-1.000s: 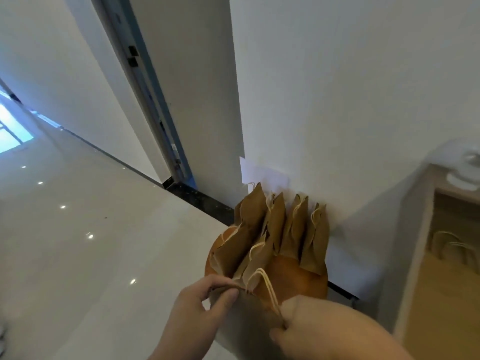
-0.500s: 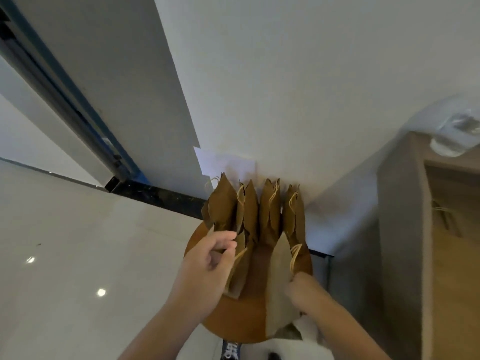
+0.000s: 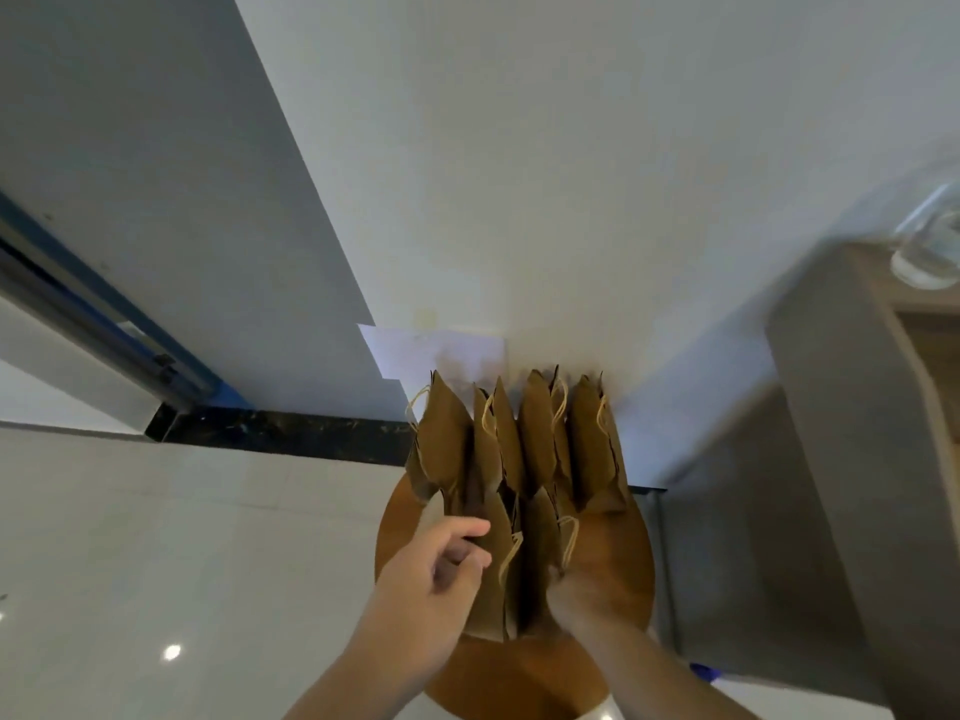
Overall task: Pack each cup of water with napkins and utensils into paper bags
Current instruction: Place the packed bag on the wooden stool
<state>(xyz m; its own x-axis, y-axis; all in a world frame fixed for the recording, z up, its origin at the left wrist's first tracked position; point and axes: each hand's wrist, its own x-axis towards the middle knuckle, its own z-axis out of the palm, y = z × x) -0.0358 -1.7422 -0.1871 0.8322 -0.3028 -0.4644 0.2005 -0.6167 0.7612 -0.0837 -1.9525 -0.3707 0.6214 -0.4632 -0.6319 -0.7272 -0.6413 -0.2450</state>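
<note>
Over the round worktop [image 3: 621, 548], the left hand [image 3: 436, 571] pinches the front bag [image 3: 498, 558]. The blurred right hand [image 3: 592, 589] touches its other side, grip unclear. More bags [image 3: 537, 433] stand at the worktop's far edge against the wall [image 3: 571, 174]. Floor [image 3: 182, 537] lies left of the worktop, a cabinet [image 3: 841, 459] right.

Both my hands are out in front, forearms bare.
Left hand [image 3: 436, 569] pinches a paper bag [image 3: 491, 589], fingers curled; right hand [image 3: 587, 589] is blurred, grip unclear.

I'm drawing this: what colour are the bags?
The paper bags are brown; head view.
</note>
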